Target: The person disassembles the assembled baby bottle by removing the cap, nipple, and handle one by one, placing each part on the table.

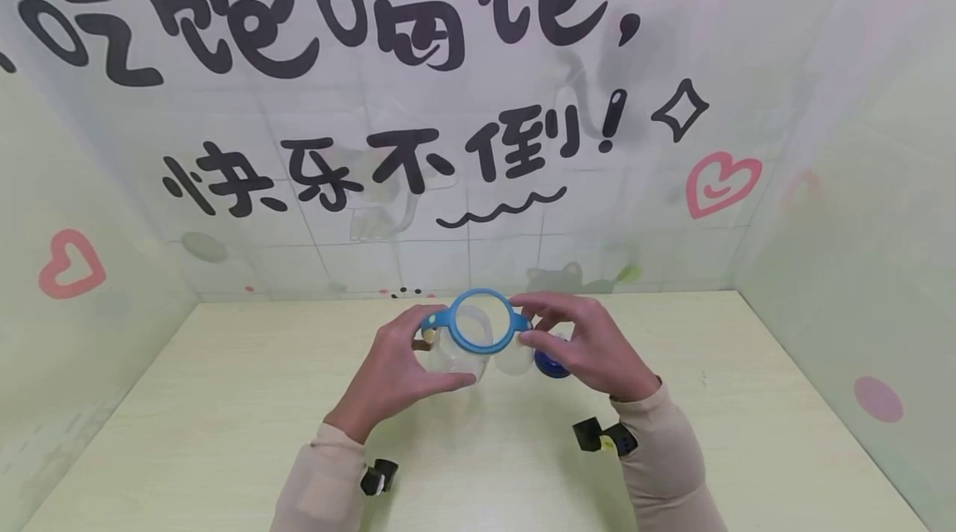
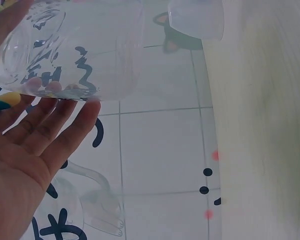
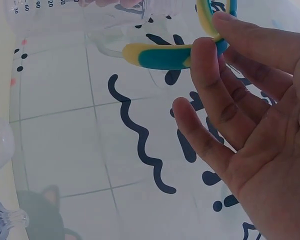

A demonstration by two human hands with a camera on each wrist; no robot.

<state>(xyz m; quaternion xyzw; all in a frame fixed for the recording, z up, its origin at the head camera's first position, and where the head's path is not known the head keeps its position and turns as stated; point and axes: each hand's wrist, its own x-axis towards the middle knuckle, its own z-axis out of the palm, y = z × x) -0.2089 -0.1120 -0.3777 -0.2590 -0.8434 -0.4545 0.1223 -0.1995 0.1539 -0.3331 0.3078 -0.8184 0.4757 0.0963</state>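
Clear bottle (image 1: 457, 360) gripped by the left hand (image 1: 399, 366) above the table (image 1: 224, 432), handled ring (image 1: 446, 319) pinched by the right hand (image 1: 586, 345).
The ring partly hides the bottle; nearby sit a translucent cap (image 1: 514, 361) and a blue collar (image 1: 550, 364), the latter partly behind the right hand.

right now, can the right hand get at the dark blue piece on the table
Probably not straight away: the right hand looks close to the dark blue piece, but its grip is taken up by the blue ring. Letting go would likely free it; nothing seems to block the way.
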